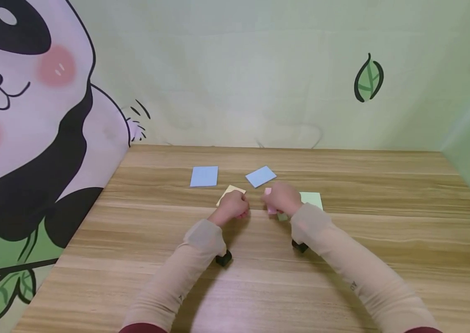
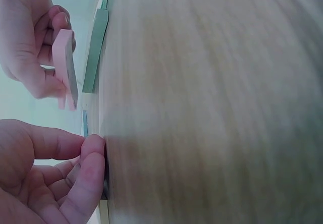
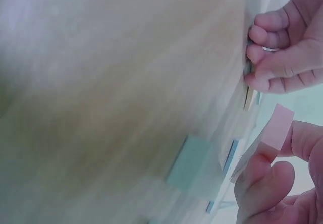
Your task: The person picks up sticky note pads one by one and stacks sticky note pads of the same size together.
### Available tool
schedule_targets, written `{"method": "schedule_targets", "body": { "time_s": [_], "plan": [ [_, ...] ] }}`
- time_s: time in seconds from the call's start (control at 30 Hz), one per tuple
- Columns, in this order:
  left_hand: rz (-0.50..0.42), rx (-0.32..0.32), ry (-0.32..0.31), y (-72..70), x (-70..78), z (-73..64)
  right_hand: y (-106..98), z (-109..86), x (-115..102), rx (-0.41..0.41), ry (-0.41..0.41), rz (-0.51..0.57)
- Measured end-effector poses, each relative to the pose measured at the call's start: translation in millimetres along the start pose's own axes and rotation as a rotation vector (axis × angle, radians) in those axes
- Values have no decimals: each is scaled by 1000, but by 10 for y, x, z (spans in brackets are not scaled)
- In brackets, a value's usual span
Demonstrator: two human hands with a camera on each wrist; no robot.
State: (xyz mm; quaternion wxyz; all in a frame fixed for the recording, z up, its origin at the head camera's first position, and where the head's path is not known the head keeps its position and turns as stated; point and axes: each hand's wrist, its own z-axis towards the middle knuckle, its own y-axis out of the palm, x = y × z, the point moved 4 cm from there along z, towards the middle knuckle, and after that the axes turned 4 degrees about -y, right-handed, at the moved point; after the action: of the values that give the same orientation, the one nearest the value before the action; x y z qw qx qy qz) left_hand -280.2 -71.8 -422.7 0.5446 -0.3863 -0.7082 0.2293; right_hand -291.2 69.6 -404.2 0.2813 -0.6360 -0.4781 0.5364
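Note:
My right hand [image 1: 281, 198] pinches a small pink sticky-note pad [image 3: 277, 127] between thumb and fingers. In the left wrist view, the pink pad is tilted up on its edge, above the table. My left hand [image 1: 233, 206] is low at the table over the near side of a yellow pad [image 1: 230, 189], its fingertips bunched together at the wood. A dark patch shows behind those fingertips, and I cannot tell whether they hold anything. A larger pale green pad [image 1: 313, 199] lies partly behind my right wrist, with a smaller green pad [image 1: 282, 216] below that hand.
Two blue pads lie farther back, a squarer one [image 1: 204, 176] on the left and a turned one [image 1: 261, 176] near the middle. They rest on a wood-grain table [image 1: 260, 296]. A wall cloth [image 1: 235, 83] with a printed panda stands behind the table's far edge.

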Motion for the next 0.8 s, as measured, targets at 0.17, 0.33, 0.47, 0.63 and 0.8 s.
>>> {"method": "schedule_targets", "body": {
  "time_s": [0.17,0.33,0.47,0.63,0.8],
  "plan": [
    [1,2,0,1,-4,2,-64,17,51,15,-1,-25],
    [6,1,5,6,-2,0,-106,-12,92,13,-9,-42],
    [19,3,13,8,-1,-2,-122,-33,120,-17,-3,-50],
    [14,3,16,13,1,-1,-123,-30,165,-42,-12,-47],
    [13,4,15,12,12,-6,-113,-38,188,-43,-24,-57]
  ]
}}
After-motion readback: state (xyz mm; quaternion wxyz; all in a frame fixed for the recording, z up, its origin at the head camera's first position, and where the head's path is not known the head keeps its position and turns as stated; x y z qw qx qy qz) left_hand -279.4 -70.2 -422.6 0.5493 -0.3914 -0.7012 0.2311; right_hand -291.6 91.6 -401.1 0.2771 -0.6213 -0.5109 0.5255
